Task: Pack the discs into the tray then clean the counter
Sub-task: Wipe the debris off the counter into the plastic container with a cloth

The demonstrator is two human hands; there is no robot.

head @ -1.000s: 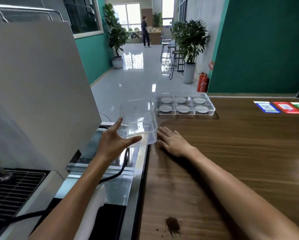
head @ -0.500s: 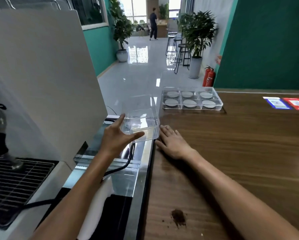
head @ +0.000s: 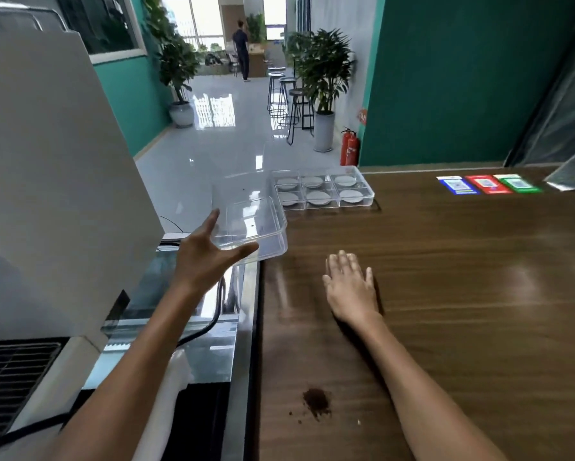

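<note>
Left hand (head: pixel 209 257) grips clear container (head: pixel 249 221); right hand (head: pixel 351 287) flat on counter (head: pixel 445 294); recommend sweeping coffee grounds (head: pixel 316 399) inward.

Two bare forearms are seen entering from about six o'clock, the left hand (head: pixel 206 257) toward eleven o'clock and the right hand (head: pixel 351 287) toward twelve. No sleeve, glove, watch or ring is shown as far as the lower edge, though the right hand's fingers are blurred, so small rings cannot be ruled out
</note>
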